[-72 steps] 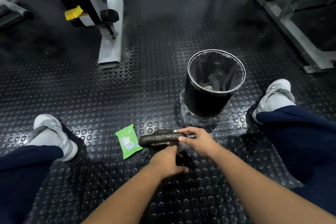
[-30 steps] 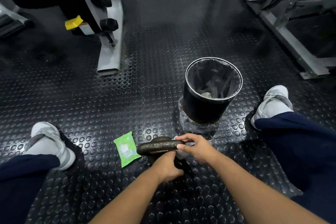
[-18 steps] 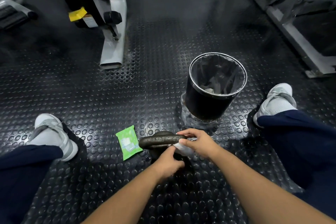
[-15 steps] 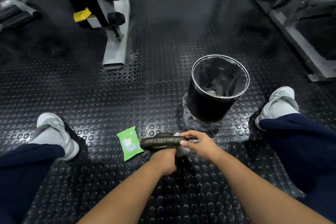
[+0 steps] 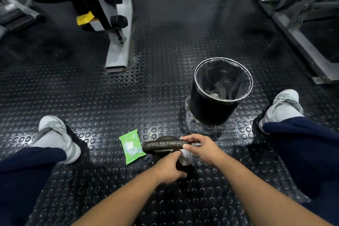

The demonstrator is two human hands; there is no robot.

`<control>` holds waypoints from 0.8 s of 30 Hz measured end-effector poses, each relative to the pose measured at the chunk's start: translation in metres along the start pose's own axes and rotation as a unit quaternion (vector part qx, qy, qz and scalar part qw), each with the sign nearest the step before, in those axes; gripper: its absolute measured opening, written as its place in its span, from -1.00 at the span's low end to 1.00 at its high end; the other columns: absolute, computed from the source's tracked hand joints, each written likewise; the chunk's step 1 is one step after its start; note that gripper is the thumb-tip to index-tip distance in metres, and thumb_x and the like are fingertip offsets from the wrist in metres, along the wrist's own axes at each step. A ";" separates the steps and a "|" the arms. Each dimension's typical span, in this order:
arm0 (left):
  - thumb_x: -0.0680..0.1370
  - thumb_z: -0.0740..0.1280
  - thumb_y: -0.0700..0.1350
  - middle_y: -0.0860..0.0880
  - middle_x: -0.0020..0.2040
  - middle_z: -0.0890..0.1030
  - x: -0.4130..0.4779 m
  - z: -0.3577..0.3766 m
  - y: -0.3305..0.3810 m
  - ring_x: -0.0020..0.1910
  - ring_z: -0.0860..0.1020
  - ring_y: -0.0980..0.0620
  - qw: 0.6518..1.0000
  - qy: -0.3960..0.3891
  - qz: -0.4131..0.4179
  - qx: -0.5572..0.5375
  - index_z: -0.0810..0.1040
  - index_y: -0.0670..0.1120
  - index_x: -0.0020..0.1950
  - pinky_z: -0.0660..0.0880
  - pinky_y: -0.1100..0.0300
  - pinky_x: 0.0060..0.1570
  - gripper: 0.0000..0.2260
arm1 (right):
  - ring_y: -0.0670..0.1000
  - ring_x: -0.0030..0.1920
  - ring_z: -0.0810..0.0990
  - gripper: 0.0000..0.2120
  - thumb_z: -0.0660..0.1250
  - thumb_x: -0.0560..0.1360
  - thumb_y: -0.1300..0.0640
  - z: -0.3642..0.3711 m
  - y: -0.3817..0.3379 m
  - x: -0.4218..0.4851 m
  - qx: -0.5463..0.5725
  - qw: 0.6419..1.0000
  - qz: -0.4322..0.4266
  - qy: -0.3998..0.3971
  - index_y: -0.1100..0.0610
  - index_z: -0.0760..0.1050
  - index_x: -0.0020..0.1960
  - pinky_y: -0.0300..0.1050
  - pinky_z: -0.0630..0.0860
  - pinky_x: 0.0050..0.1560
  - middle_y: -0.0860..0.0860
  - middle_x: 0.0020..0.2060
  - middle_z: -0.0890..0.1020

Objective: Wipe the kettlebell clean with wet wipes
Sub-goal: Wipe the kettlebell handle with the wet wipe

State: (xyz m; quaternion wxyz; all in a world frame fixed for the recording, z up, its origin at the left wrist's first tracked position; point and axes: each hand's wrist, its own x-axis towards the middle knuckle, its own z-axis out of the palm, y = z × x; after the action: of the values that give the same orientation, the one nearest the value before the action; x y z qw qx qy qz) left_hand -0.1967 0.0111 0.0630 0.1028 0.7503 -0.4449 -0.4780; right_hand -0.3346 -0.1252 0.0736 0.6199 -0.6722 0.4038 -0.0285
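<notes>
A dark, pitted-metal kettlebell [image 5: 163, 146] with a thick rounded handle stands on the studded rubber floor [image 5: 110, 106] between a seated person's legs. The right grip [image 5: 203, 149] pinches the handle's end. The left grip [image 5: 168, 168] curls around a crumpled white wet wipe [image 5: 185, 158] held against the bell. A glossy green wipes packet [image 5: 131, 147] lies flat just beside it.

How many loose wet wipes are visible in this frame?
1 for certain: a white wipe in the left hand against the kettlebell. A pale crumpled scrap in the bin may be another; the green pack hides any more.
</notes>
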 end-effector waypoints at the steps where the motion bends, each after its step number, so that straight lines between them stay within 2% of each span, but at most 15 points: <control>1: 0.47 0.54 0.03 0.11 0.32 0.54 0.003 -0.003 0.005 0.20 0.55 0.06 1.000 -0.002 -0.006 -0.004 0.40 0.16 0.44 0.51 0.16 0.26 -0.42 | -0.10 0.07 0.68 -0.73 0.54 0.50 0.05 0.000 0.000 0.001 -0.006 1.000 0.000 0.001 -0.12 0.67 0.18 -0.47 0.47 -0.05 -0.09 0.04 0.72; 3: 0.51 0.50 -0.03 0.14 0.27 0.55 0.011 -0.009 0.013 0.16 0.54 0.09 0.999 -0.014 -0.017 0.029 0.43 0.16 0.44 0.49 0.22 0.19 -0.47 | -0.13 0.07 0.67 -0.73 0.55 0.49 0.04 -0.001 0.002 0.001 -0.008 1.000 0.004 0.008 -0.13 0.67 0.18 -0.39 0.48 0.04 -0.10 0.04 0.72; 6: 0.49 0.49 0.04 0.06 0.28 0.59 0.014 -0.016 0.021 0.21 0.59 -0.03 0.991 -0.013 -0.028 0.134 0.45 0.19 0.41 0.54 0.11 0.20 -0.49 | -0.14 0.02 0.67 -0.73 0.55 0.48 0.02 -0.001 0.002 0.000 -0.010 1.000 0.005 0.009 -0.18 0.68 0.15 -0.31 0.50 0.03 -0.10 0.04 0.72; 9: 0.41 0.59 0.11 0.17 0.35 0.53 0.008 -0.009 0.017 0.36 0.50 0.07 0.998 -0.036 -0.020 0.046 0.42 0.19 0.47 0.43 0.16 0.36 -0.33 | -0.25 -0.12 0.66 -0.74 0.56 0.47 0.02 -0.001 0.003 0.002 -0.011 1.000 0.005 0.007 -0.19 0.68 0.14 -0.35 0.49 -0.07 -0.10 0.04 0.73; 11: 0.34 0.61 0.19 0.26 0.30 0.53 0.003 -0.002 0.009 0.32 0.51 0.17 0.999 -0.033 0.008 -0.030 0.43 0.24 0.40 0.44 0.14 0.39 -0.32 | -0.28 -0.20 0.63 -0.74 0.56 0.48 0.03 -0.002 0.002 0.002 -0.003 1.000 0.007 0.000 -0.16 0.68 0.15 -0.35 0.49 -0.15 -0.08 0.04 0.73; 13: 0.31 0.62 0.23 0.25 0.12 0.56 -0.004 0.005 0.000 0.05 0.55 0.28 0.995 -0.023 0.031 -0.096 0.44 0.22 0.32 0.53 0.25 0.14 -0.35 | -0.31 -0.26 0.60 -0.74 0.55 0.49 0.06 -0.003 0.002 0.003 0.005 1.000 0.012 -0.004 -0.13 0.68 0.16 -0.35 0.47 -0.18 -0.06 0.05 0.72; 15: 0.34 0.64 0.15 0.17 -0.02 0.55 -0.010 0.015 -0.002 -0.25 0.49 0.25 0.987 -0.003 0.035 -0.156 0.42 0.19 0.32 0.47 0.35 -0.21 -0.35 | -0.33 -0.29 0.59 -0.73 0.55 0.49 0.08 -0.003 0.001 0.002 0.009 1.000 0.017 -0.004 -0.09 0.68 0.17 -0.38 0.46 -0.19 -0.05 0.05 0.73; 17: 0.35 0.67 0.06 0.10 -0.03 0.59 -0.016 0.024 0.005 -0.33 0.46 0.14 0.976 0.027 0.034 -0.212 0.40 0.22 0.27 0.45 0.34 -0.33 -0.38 | -0.29 -0.22 0.61 -0.74 0.56 0.48 0.06 -0.002 0.000 0.001 0.010 1.000 0.016 0.003 -0.12 0.68 0.16 -0.35 0.47 -0.15 -0.06 0.04 0.73; 19: 0.36 0.67 0.01 0.10 0.05 0.60 -0.015 0.028 0.014 -0.29 0.51 0.14 0.972 0.049 0.026 -0.230 0.42 0.22 0.18 0.50 0.32 -0.28 -0.45 | -0.21 -0.11 0.66 -0.74 0.57 0.47 0.02 -0.002 0.000 0.001 0.014 1.000 0.021 0.007 -0.17 0.68 0.14 -0.27 0.54 -0.07 -0.09 0.04 0.73; 21: 0.38 0.64 0.03 0.16 0.11 0.59 -0.005 0.025 0.017 -0.07 0.59 0.16 0.978 0.058 0.005 -0.200 0.44 0.22 0.13 0.58 0.22 0.03 -0.53 | -0.17 0.03 0.69 -0.74 0.57 0.46 0.00 -0.001 0.002 0.000 0.009 1.000 0.025 0.010 -0.20 0.68 0.13 -0.17 0.60 0.14 -0.13 0.04 0.73; 22: 0.41 0.61 0.02 0.22 0.10 0.59 0.002 0.020 0.017 0.08 0.60 0.15 0.984 0.059 -0.011 -0.166 0.46 0.20 0.13 0.54 0.19 0.18 -0.58 | -0.18 0.07 0.68 -0.73 0.58 0.45 -0.01 0.001 0.002 -0.001 0.006 1.000 0.022 0.012 -0.19 0.68 0.13 -0.13 0.59 0.23 -0.15 0.04 0.73; 23: 0.45 0.58 0.01 0.26 0.08 0.58 0.006 0.014 0.017 0.17 0.59 0.14 0.990 0.062 -0.023 -0.124 0.49 0.18 0.17 0.50 0.20 0.24 -0.61 | -0.19 0.09 0.67 -0.72 0.58 0.44 -0.02 0.002 0.003 0.000 -0.004 1.000 0.018 0.018 -0.19 0.68 0.13 -0.09 0.57 0.28 -0.16 0.04 0.73; 24: 0.48 0.55 0.02 0.27 0.05 0.57 0.010 0.011 0.017 0.18 0.59 0.15 0.994 0.069 -0.028 -0.082 0.52 0.14 0.23 0.47 0.24 0.21 -0.63 | -0.19 0.11 0.66 -0.70 0.58 0.43 -0.04 0.004 0.003 0.000 -0.019 0.999 0.019 0.028 -0.18 0.66 0.15 -0.07 0.56 0.30 -0.17 0.06 0.72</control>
State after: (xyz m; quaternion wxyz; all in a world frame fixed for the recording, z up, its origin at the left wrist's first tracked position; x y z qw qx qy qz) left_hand -0.2138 -0.0036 0.0614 0.1810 0.7826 -0.3750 -0.4628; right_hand -0.3345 -0.1219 0.0698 0.5960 -0.6748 0.4343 -0.0276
